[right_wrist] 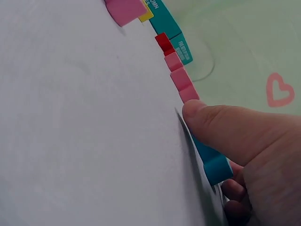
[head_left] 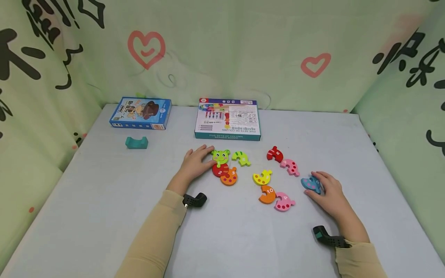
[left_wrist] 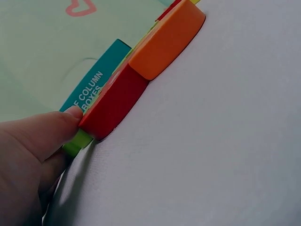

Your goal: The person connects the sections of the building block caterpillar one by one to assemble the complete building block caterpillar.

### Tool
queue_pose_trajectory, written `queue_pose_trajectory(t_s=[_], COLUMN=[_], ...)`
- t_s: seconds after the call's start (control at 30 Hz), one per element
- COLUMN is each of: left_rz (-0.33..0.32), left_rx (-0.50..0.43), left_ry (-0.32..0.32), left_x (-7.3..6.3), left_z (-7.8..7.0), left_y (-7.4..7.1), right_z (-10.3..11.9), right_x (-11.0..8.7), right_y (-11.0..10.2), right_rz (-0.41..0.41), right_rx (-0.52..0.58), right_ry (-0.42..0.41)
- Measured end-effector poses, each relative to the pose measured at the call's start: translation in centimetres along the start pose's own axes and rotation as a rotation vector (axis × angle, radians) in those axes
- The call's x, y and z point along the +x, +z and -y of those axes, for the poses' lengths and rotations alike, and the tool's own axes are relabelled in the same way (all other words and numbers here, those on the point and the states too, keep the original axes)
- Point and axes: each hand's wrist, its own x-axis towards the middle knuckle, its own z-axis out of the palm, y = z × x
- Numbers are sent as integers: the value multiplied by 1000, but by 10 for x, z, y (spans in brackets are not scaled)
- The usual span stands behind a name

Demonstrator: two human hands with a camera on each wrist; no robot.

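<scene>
My left hand holds the green smiling-face puzzle piece at its left side, between thumb and fingers. Joined below that face are a red piece numbered 2 and an orange piece numbered 3. In the left wrist view the thumb tip lies right at the end of the red piece. Over on the right, my right hand pinches a blue spotted puzzle piece low over the table. The right wrist view shows the thumb across the blue piece, its other fingers partly hidden behind.
Loose pieces lie between the hands: green, yellow, orange, pink, red and another pink. Behind them stand a beaded-box carton and a blue box. A teal block sits at left.
</scene>
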Motion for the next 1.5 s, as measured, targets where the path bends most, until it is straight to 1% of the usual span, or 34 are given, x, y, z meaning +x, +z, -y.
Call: queue_pose_trajectory(t_s=[0.33, 0.57, 0.87, 1.0, 1.13, 1.27, 1.37, 1.5], left_rz=[20, 22, 30, 29, 22, 14, 13, 13], left_rx=[-6, -8, -11, -8, -3, 0, -4, -2], left_ry=[-16, -19, -22, -15, -16, -18, -16, -13], left_x=[-1, -1, -1, -1, -1, 0, 0, 0], left_z=[-2, -3, -3, -3, -3, -2, -2, -2], left_y=[-2, -2, -3, -3, -2, -2, -2, -2], right_z=[4, 13, 28, 37, 47, 53, 57, 63], right_x=[-2, -4, -5, -9, -14, -17, -18, -19], right_y=[2, 1, 0, 2, 8, 13, 15, 19], right_rz=[11, 37, 69, 98, 121, 141, 164, 177], right_rx=[-8, -4, -9, -50, -117, -134, -128, -164], right_ry=[21, 37, 22, -7, -70, -126, -143, -152])
